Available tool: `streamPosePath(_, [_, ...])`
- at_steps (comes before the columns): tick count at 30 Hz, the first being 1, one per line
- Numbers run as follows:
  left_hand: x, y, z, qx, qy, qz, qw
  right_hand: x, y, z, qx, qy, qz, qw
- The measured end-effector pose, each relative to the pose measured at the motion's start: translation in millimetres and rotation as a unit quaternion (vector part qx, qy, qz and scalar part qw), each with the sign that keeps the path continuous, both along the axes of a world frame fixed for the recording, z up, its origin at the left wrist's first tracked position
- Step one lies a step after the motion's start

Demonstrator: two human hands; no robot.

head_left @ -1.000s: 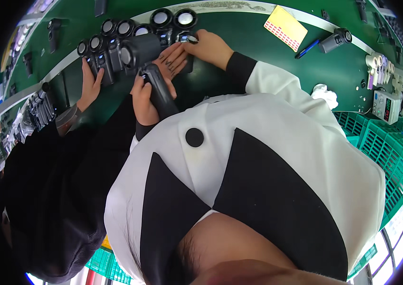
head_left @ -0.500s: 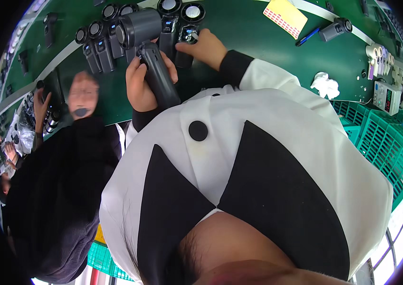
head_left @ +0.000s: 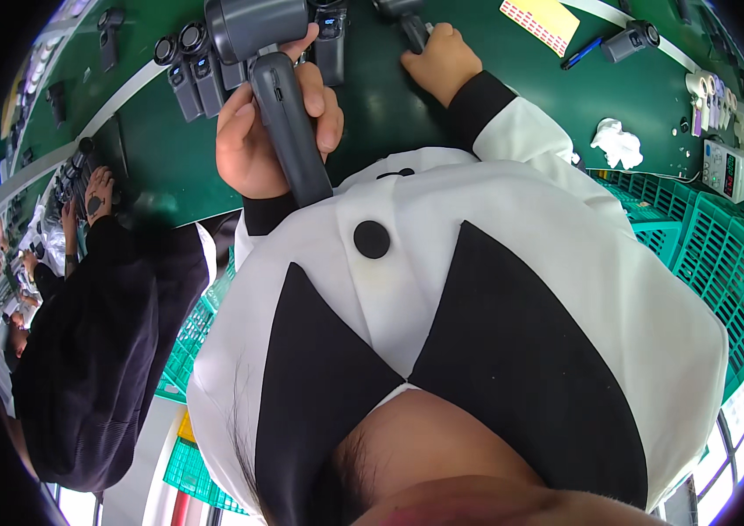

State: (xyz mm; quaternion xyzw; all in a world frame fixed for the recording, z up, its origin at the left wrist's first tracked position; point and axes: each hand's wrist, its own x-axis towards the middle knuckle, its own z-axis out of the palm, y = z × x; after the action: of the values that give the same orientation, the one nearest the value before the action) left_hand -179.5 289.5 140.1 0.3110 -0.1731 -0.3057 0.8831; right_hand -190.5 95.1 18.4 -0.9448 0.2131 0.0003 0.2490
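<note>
My left hand (head_left: 253, 149) is wrapped round the handle of a dark grey handheld fan (head_left: 288, 123), shaped like a small hair dryer. Its barrel-shaped head is up at the top edge and its handle slants down toward my chest. To the right, my right hand (head_left: 449, 66) grips the lower end of a second grey fan (head_left: 411, 31), whose head is partly cut off by the top edge. Behind the held fan, several more grey fans (head_left: 205, 79) lie in a row on the green table, some with lit displays. Another of these fans (head_left: 331, 44) lies between my hands.
Right of my hand are a yellow card (head_left: 538, 26), a blue pen (head_left: 582, 53), a grey fan (head_left: 630, 41) and crumpled white tissue (head_left: 617, 145). A small meter box (head_left: 725, 171) stands by green crates (head_left: 714, 254). A co-worker's dark sleeve (head_left: 109, 324) is close at left.
My right hand has moved right, drawing a fan away from the row. The fan in my left hand has come nearer and looks larger. The co-worker's hand has shifted left.
</note>
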Motion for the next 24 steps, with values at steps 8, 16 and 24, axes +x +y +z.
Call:
streamPosePath(8, [1.6,-3.1,3.7,-0.032,-0.026,-0.031,0.999,-14.6,-13.8,61.2,0.328,0.076,0.053,0.940])
streamPosePath(16, [-3.4,-21.1,17.7,-0.035,-0.025,-0.057,0.997,-50.6,25.0,161.2,0.241,-0.083,0.047,0.966])
streamPosePath(24, [-13.6,-48.6,28.4,-0.073,-0.035,0.011,0.997,-59.8,32.1,194.6,0.051,-0.343,0.050,0.937])
